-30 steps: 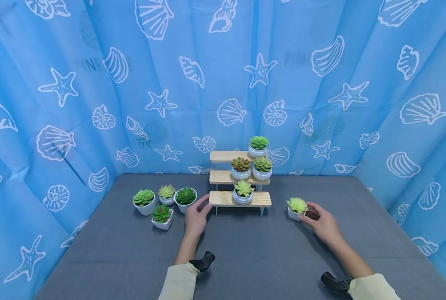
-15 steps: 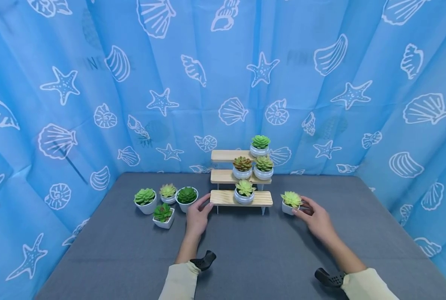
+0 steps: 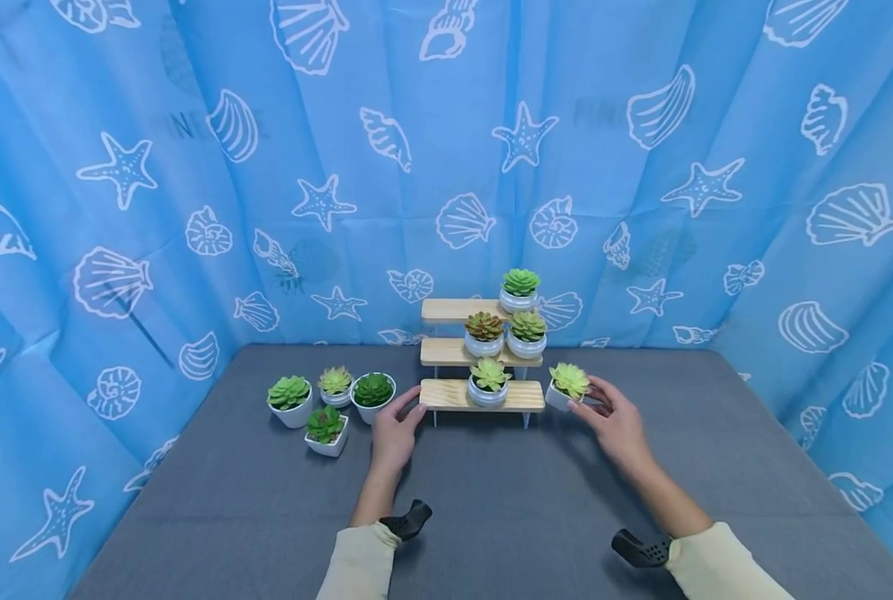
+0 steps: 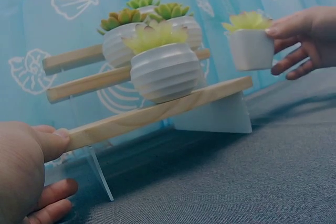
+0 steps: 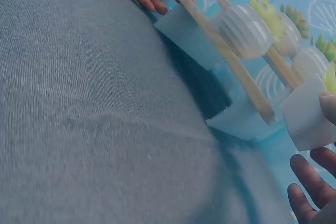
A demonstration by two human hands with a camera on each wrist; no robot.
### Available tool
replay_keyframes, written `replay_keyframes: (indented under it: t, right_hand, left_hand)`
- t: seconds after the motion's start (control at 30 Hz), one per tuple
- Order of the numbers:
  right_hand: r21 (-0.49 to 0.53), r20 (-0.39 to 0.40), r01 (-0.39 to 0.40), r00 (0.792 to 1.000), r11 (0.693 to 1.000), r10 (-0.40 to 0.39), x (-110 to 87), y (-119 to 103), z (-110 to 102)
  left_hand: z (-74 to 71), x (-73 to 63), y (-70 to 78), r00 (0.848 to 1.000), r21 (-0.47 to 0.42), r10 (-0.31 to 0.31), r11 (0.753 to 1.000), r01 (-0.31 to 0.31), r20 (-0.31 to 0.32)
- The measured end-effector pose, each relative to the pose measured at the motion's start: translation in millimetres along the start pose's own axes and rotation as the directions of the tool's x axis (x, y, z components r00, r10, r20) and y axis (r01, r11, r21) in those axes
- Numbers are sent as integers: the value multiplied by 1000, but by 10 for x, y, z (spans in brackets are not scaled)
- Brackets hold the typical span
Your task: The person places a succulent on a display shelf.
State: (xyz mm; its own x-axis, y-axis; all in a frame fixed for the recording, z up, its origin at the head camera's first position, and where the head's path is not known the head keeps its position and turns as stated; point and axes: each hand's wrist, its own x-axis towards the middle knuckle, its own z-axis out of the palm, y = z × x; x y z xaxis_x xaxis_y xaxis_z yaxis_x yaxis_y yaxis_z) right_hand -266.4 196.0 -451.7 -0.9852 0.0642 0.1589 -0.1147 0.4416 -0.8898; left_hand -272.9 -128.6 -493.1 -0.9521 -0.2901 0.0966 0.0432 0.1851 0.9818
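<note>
My right hand (image 3: pixel 621 425) pinches a small white square pot with a pale yellow-green succulent (image 3: pixel 569 381), held above the table at the right end of the lowest shelf. In the left wrist view that pot (image 4: pixel 252 50) hangs clear of the cloth, thumb on its near side. My left hand (image 3: pixel 396 435) grips the left end of the three-tier wooden display stand (image 3: pixel 446 394), thumb on the bottom board's end. On that board sits a round ribbed white pot with a light succulent (image 3: pixel 487 382). Two potted succulents (image 3: pixel 484 333) share the middle board, and one (image 3: pixel 520 290) tops the stand.
Left of my left hand, several potted succulents stand on the grey cloth: a dark green one (image 3: pixel 372 395), a square-potted one (image 3: pixel 326 432), a pale one (image 3: pixel 335 385) and a light green one (image 3: pixel 291 400). A blue seashell curtain (image 3: pixel 386 250) hangs behind the table.
My right hand has carried the square-potted succulent leftward and up, from the table's right side to the stand's right end. My left hand keeps its grip on the stand.
</note>
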Motion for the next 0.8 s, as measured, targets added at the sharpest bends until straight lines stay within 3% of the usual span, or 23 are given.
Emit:
replay_keyframes:
  t: [0.23,0.53,0.8]
  right_hand:
    - [6,13,25,1000,1000,-25,3,-46,108]
    - [-21,22,125,992,992,-124,48,-17,216]
    - [-29,42,152,988,988,-150,80,-53,277]
  left_hand:
    - [7,0,-13,999,-6,-31,999,31,6]
    - [3,-7,16,1000,3,-22,1000,22,9]
    - [-20,3,-1,1000,2,-7,1000,7,18]
